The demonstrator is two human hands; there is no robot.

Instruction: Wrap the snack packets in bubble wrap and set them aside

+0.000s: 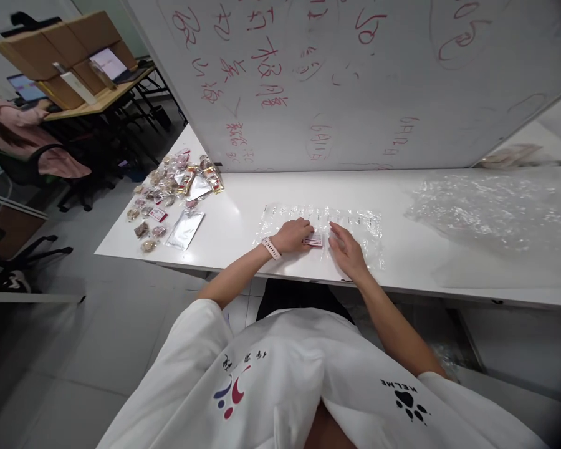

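A clear plastic bag [364,231] with a row of dark print along its far edge lies flat on the white table in front of me. Over its left half, my left hand [293,237] has its fingers closed around a small red-and-white packet [315,239]. My right hand [348,252] rests at the right of the packet, fingers stretched out and slightly apart, its edge over the bag. Whether it touches the plastic firmly cannot be made out. Part of the packet is hidden under my left fingers.
Several small wrapped packets [161,181] lie heaped on the table's left end, beside a silver pouch [186,230]. A pile of clear plastic bags [490,212] covers the right. A whiteboard [355,93] stands along the back. At far left a person sits by a desk [107,93].
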